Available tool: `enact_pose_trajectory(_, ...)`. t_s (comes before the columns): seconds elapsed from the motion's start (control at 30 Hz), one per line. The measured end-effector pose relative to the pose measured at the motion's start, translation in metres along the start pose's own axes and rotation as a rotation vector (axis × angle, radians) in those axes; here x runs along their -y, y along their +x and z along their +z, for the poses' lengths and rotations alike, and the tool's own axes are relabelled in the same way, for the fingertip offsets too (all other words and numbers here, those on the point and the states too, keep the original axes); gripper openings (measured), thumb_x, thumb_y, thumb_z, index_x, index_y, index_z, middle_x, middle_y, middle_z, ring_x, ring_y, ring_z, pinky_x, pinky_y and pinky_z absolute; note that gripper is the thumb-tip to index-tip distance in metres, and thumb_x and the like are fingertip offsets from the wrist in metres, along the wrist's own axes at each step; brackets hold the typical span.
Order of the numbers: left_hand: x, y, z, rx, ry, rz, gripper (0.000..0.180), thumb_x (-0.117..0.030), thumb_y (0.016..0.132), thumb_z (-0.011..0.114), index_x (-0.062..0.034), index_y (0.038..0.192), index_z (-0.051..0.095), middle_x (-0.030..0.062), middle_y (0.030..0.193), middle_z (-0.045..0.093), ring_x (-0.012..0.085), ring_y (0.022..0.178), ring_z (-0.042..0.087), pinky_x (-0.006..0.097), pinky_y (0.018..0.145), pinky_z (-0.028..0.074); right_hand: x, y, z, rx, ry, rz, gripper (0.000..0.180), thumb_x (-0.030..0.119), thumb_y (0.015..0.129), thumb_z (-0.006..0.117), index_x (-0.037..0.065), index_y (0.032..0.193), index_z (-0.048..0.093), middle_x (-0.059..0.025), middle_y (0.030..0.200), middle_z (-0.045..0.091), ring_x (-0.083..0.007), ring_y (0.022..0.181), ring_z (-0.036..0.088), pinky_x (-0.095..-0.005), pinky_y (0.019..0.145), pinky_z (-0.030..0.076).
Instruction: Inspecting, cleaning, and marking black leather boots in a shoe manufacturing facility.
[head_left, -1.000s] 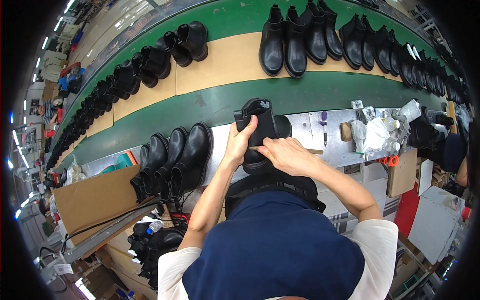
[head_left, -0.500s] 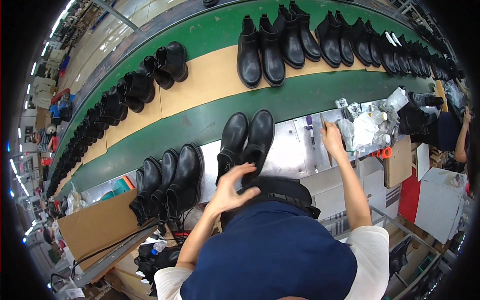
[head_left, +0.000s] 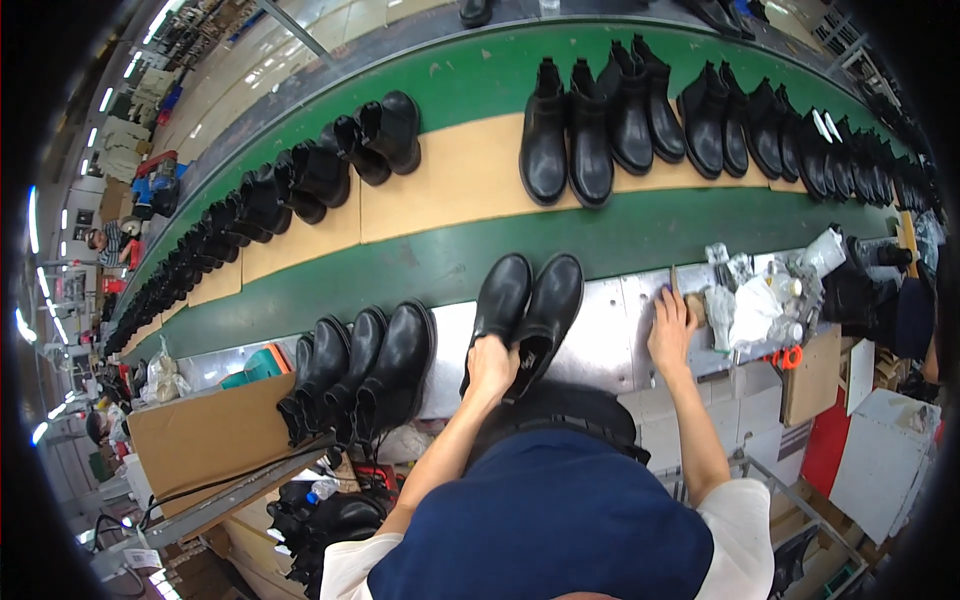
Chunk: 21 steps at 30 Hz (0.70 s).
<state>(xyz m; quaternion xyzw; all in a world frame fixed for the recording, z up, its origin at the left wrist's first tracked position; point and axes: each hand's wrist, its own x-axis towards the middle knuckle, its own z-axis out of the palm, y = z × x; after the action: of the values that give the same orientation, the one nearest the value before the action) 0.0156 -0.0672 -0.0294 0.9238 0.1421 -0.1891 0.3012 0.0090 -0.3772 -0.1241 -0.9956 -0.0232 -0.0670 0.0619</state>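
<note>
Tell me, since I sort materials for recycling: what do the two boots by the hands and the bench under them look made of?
The boots look like smooth black leather or a synthetic lookalike: a soft sheen with highlights on the toes. The left hand rests on their heel ends. The bench looks like bare sheet metal: grey, dully reflective, with visible panel seams. The right hand lies flat on it.

Glossy black boots (head_left: pixel 527 305), green conveyor belt (head_left: pixel 420 270) (tan panels (head_left: pixel 450 180)), silver metal bench (head_left: pixel 600 340), orange scissors (head_left: pixel 787 356)

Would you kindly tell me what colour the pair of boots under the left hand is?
The pair of boots under the left hand is glossy black, seen best in the head view.
</note>
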Motion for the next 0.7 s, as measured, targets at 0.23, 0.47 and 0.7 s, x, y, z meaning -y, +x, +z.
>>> enact_pose_trajectory(0.23, -0.002, 0.068, -0.056, -0.217, -0.283, 0.075, 0.026, -0.018, 0.078, 0.063, 0.0029, 0.095, 0.064, 0.0265, 0.087, 0.062, 0.0377, 0.088, 0.062, 0.041, 0.077, 0.047, 0.028, -0.005, -0.026, -0.044, 0.187, 0.157, 0.040, 0.007, 0.073, 0.062, 0.003, 0.111, 0.052, -0.0180, 0.129, 0.039, -0.0344, 0.123, 0.033, -0.0497, 0.099, 0.025)
enact_pose_trajectory(0.47, -0.060, 0.266, -0.129, -0.494, -0.190, 0.072, 0.041, -0.028, 0.077, 0.066, 0.0100, 0.090, 0.060, 0.0310, 0.095, 0.059, 0.0421, 0.095, 0.057, 0.045, 0.082, 0.045, 0.051, 0.055, -0.051, 0.009, 0.381, 0.165, 0.039, 0.006, 0.075, 0.062, 0.002, 0.113, 0.050, -0.0196, 0.123, 0.040, -0.0367, 0.115, 0.038, -0.0461, 0.095, 0.032)
enact_pose_trajectory(0.7, -0.077, 0.340, -0.137, -0.355, 0.027, 0.080, 0.060, -0.023, 0.075, 0.065, 0.0021, 0.124, 0.041, 0.0268, 0.115, 0.053, 0.0374, 0.109, 0.051, 0.042, 0.091, 0.042, 0.105, 0.187, -0.059, -0.140, 0.523, -0.078, 0.054, 0.007, 0.076, 0.063, 0.006, 0.127, 0.043, -0.0234, 0.125, 0.037, -0.0417, 0.112, 0.039, -0.0472, 0.096, 0.033)
